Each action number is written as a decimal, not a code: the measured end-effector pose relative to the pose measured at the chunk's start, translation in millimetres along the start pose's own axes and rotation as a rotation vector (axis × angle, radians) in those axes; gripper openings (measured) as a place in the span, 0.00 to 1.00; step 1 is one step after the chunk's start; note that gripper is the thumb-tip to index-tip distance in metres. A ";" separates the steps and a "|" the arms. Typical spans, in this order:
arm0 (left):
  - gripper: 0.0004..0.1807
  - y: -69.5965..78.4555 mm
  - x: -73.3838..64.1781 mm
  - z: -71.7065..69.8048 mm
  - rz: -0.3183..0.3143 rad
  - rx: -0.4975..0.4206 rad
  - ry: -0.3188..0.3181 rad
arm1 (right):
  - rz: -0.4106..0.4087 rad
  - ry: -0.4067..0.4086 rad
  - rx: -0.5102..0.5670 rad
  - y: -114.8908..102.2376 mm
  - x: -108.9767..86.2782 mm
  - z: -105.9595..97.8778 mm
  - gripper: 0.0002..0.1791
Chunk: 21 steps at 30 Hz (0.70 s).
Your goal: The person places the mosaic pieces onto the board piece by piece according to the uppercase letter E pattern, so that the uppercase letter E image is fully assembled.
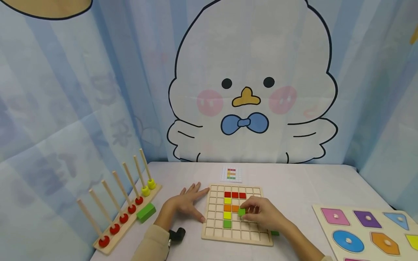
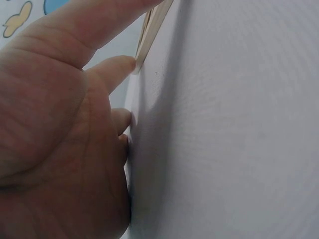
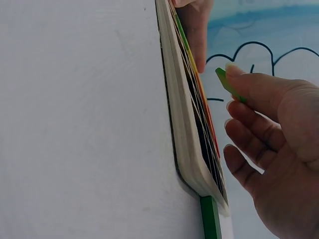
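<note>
A wooden grid board (image 1: 217, 232) lies on the table with square tiles in its cells: a row of red tiles (image 1: 235, 195), yellow tiles (image 1: 227, 215), orange tiles (image 1: 227, 208) and a green tile (image 1: 227, 224). Between thumb and fingers my right hand (image 1: 264, 214) pinches a small green tile (image 1: 241, 212) just over the board; in the right wrist view this tile (image 3: 229, 87) is raised off the surface. My left hand (image 1: 187, 203) is spread at the board's left edge, its thumb and forefinger touching the rim. Beyond the board lies a small pattern card (image 1: 231, 174).
To the left stands a wooden peg rack (image 1: 121, 226) with red and yellow beads, a green block (image 1: 146, 212) beside it. A shape puzzle board (image 1: 354, 221) with knobbed pieces lies at the right. Another green piece (image 3: 210, 219) shows at the grid board's right side.
</note>
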<state>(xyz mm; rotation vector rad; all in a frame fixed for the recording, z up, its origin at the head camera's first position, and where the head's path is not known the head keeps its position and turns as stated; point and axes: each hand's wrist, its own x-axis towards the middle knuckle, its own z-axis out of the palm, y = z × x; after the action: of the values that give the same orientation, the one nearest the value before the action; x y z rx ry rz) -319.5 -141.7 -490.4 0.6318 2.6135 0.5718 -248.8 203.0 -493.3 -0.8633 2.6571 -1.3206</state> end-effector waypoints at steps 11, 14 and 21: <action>0.65 3.7 -1.8 -1.5 -0.022 -0.008 -0.007 | -0.013 -0.080 0.003 -6.9 4.0 4.8 0.13; 0.66 4.1 -1.6 -1.3 -0.019 -0.015 -0.004 | -0.043 -0.105 0.002 -9.4 5.3 6.9 0.12; 0.66 2.9 -1.0 -0.3 -0.004 -0.011 0.001 | -0.067 -0.185 0.004 -13.6 8.1 10.9 0.12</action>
<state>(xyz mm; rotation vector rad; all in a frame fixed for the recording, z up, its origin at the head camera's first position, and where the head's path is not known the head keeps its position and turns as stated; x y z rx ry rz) -317.9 -139.9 -488.6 0.6225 2.6101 0.5841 -246.3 184.5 -488.4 -1.0287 2.5044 -1.1940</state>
